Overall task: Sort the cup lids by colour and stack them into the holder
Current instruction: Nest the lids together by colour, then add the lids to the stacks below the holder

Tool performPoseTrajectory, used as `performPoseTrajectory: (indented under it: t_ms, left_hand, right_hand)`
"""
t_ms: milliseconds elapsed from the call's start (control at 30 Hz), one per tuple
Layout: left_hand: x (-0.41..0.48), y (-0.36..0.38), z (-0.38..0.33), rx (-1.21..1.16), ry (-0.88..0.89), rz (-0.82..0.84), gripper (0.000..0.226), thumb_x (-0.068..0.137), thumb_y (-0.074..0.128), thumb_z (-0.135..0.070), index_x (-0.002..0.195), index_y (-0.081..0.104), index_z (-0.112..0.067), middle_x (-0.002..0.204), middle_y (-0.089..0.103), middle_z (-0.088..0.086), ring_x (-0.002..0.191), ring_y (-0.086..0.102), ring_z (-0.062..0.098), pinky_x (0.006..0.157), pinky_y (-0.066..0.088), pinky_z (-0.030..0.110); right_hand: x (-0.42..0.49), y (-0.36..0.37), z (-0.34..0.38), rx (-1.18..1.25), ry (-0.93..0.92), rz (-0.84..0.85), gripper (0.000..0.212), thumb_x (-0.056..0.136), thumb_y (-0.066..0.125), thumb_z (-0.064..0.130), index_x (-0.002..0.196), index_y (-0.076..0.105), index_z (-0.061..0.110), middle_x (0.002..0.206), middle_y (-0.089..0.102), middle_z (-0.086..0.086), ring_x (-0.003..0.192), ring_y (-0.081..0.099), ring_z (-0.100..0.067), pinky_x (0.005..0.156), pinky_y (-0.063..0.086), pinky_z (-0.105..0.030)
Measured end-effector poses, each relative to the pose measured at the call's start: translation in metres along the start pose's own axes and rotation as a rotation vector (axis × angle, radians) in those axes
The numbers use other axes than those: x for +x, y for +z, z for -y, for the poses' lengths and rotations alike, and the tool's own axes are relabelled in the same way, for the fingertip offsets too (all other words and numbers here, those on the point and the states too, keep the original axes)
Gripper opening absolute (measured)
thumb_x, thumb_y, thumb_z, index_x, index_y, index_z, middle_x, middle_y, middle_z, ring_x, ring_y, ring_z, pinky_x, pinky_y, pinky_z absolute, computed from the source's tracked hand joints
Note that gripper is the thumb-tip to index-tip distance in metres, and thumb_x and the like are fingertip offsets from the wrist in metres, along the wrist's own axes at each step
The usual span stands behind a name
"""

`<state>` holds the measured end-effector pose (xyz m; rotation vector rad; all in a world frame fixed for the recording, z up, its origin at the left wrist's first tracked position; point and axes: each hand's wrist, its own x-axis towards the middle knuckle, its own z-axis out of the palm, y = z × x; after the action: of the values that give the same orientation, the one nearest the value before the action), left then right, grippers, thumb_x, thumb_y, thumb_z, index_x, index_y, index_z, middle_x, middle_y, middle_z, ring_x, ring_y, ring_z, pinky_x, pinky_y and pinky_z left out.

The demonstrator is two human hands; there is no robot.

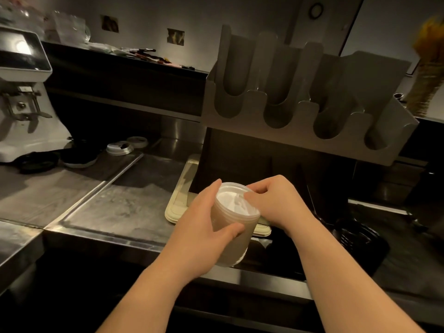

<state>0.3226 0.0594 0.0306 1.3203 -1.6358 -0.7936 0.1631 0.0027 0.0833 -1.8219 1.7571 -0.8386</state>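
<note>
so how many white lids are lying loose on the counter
2: a near lid right of the dark lids, and a far lid just behind it. Others may be hidden in the dark.

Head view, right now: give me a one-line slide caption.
Left hand grips a wrapped stack of white lids, right hand pinches its top, below the grey holder.

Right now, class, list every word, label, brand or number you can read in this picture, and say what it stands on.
No text can be read anywhere in this view.
The grinder screen: only glare, nothing legible.
The wall pictures: too blurred to read.
The stack of lids: no print shows.
The holder: no label shows.
</note>
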Motion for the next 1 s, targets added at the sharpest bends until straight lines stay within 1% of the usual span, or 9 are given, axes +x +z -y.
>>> performPoseTrajectory:
  t_ms: [133,233,333,433,567,667,767,867,1000]
  left_hand:
    - [0.000,0.007,0.005,0.062,0.052,-0.022,0.092,0.087,0.072,-0.045,0.155,0.011,-0.048,0.155,0.023,-0.033,0.129,0.021,-0.014,0.102,0.025,0.018]
    - [0.002,0.004,0.007,0.032,0.048,-0.002,0.095,0.085,0.075,-0.045,0.154,0.010,-0.050,0.156,0.023,-0.031,0.137,0.026,-0.007,0.108,0.029,0.022]
    - [0.002,-0.004,0.004,-0.016,0.047,-0.007,0.105,0.081,0.080,-0.042,0.153,0.005,-0.054,0.157,0.021,-0.031,0.139,0.023,-0.006,0.113,0.027,0.031]
    - [-0.001,-0.019,0.002,0.030,0.066,0.030,0.106,0.077,0.080,-0.047,0.152,0.006,-0.054,0.156,0.017,-0.033,0.131,0.017,-0.012,0.111,0.023,0.027]
    - [0.004,-0.067,0.018,0.190,0.085,-0.011,0.078,0.087,0.072,-0.045,0.150,0.026,-0.048,0.154,0.027,-0.029,0.133,0.024,-0.012,0.113,0.026,0.021]
    - [0.011,-0.122,0.041,0.324,0.021,-0.129,0.046,0.091,0.069,-0.038,0.134,0.053,-0.039,0.132,0.052,-0.018,0.123,0.049,0.002,0.106,0.043,0.028]
    - [0.019,-0.178,0.071,0.433,-0.179,-0.201,0.025,0.092,0.066,-0.039,0.117,0.062,-0.039,0.115,0.058,-0.017,0.108,0.055,0.006,0.092,0.047,0.028]
    - [0.030,-0.231,0.107,0.571,-0.351,-0.208,0.022,0.092,0.065,-0.038,0.114,0.064,-0.034,0.117,0.062,-0.010,0.108,0.059,0.014,0.091,0.050,0.031]
    - [0.046,-0.284,0.156,0.722,-0.471,-0.306,0.034,0.092,0.062,-0.040,0.126,0.061,-0.033,0.131,0.054,-0.002,0.121,0.053,0.023,0.096,0.049,0.039]
  right_hand:
    - [0.004,-0.002,-0.003,-0.075,0.000,0.031,0.019,0.092,0.064,0.026,0.081,0.080,0.028,0.070,0.073,0.012,0.067,0.069,-0.018,0.070,0.061,-0.033]
    - [0.005,-0.009,-0.005,-0.091,0.033,0.053,0.044,0.098,0.057,0.039,0.059,0.064,0.020,0.054,0.055,0.005,0.052,0.049,-0.014,0.066,0.050,-0.034]
    - [-0.003,-0.013,0.005,-0.081,-0.011,-0.090,0.041,0.102,0.051,0.045,0.085,0.074,0.016,0.078,0.072,-0.001,0.074,0.066,-0.014,0.065,0.047,-0.025]
    - [-0.025,-0.002,0.029,-0.086,-0.246,-0.353,0.016,0.099,0.056,0.038,0.097,0.070,0.030,0.089,0.068,0.013,0.087,0.061,-0.003,0.066,0.038,-0.015]
    - [-0.052,0.041,0.071,-0.038,-0.689,-0.502,0.014,0.095,0.058,0.027,0.091,0.071,0.023,0.084,0.064,0.012,0.085,0.055,-0.007,0.073,0.042,-0.019]
    - [-0.050,0.088,0.102,0.042,-0.763,-0.348,0.007,0.091,0.061,0.027,0.087,0.068,0.028,0.080,0.060,0.016,0.082,0.053,-0.004,0.069,0.042,-0.019]
    - [-0.030,0.142,0.126,0.058,-0.597,-0.050,0.012,0.094,0.063,0.027,0.087,0.063,0.036,0.085,0.062,0.019,0.088,0.055,-0.002,0.074,0.045,-0.023]
    - [-0.002,0.194,0.145,0.047,-0.454,0.123,0.007,0.093,0.062,0.028,0.091,0.067,0.033,0.086,0.066,0.014,0.085,0.060,-0.006,0.079,0.053,-0.032]
    - [0.039,0.253,0.178,0.044,-0.368,0.258,0.011,0.095,0.059,0.029,0.102,0.066,0.034,0.091,0.067,0.013,0.086,0.062,-0.007,0.079,0.055,-0.033]
